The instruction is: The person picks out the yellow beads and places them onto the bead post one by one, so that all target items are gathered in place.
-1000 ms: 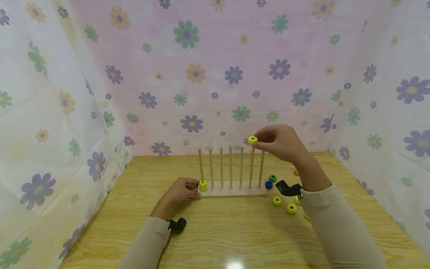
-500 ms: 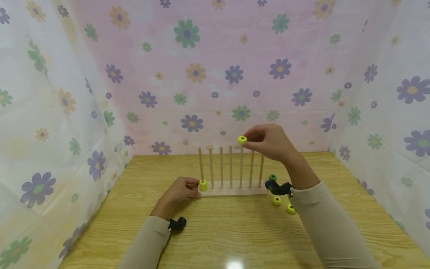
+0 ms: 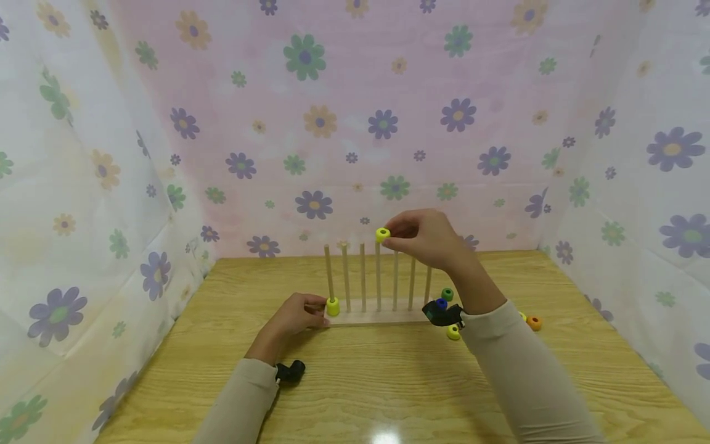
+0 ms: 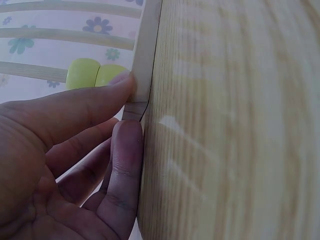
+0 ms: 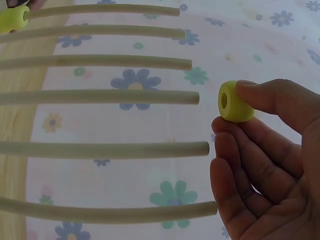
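The yellow bead [image 5: 240, 110] is pinched between thumb and fingers of the right grip [image 3: 427, 238], at its left tip, with its hole facing the peg ends in the right wrist view. Just below it in the head view stands the middle peg [image 3: 378, 277]; bead and tip are apart. The key relation seems to be sideways: the hole's axis runs roughly along the upright pegs, while the two stacked yellow beads [image 3: 332, 308] sit well to this grip's left, low on the end peg [image 3: 328, 271]. Nearer to those is the left grip [image 3: 296, 313], its thumb and fingers pinching the end of the wooden base [image 3: 377, 317]. Below the right grip, on the tabletop [image 3: 366, 382], lie a green bead [image 3: 447, 298], a blue bead [image 3: 441, 304] and, farther right past the sleeve [image 3: 527, 370], an orange bead [image 3: 534, 326].
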`<action>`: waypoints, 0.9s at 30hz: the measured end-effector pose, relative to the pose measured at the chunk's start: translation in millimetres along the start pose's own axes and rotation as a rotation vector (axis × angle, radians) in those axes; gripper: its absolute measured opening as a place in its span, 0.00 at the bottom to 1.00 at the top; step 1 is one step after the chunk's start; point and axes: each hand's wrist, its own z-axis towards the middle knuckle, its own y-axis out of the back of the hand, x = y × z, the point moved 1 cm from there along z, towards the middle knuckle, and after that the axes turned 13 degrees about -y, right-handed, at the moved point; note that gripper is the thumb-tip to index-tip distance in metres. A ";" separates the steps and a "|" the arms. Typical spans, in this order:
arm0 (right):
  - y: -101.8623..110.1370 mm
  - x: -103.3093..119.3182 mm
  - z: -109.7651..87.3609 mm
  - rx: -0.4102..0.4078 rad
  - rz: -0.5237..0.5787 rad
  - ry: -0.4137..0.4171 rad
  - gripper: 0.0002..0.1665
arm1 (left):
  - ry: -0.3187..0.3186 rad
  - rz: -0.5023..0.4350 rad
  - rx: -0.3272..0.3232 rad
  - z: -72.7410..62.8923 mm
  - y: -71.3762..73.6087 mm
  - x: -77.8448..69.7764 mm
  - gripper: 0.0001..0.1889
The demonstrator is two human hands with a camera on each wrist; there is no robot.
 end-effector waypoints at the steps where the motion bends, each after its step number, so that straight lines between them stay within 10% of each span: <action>1: -1.6 0.6 0.5 -0.001 0.004 0.002 0.12 | -0.001 0.005 -0.001 -0.4 0.0 -0.1 0.29; 27: -32.4 20.5 11.4 0.010 0.029 0.023 0.15 | -0.024 0.021 0.009 -1.6 1.2 -2.4 0.28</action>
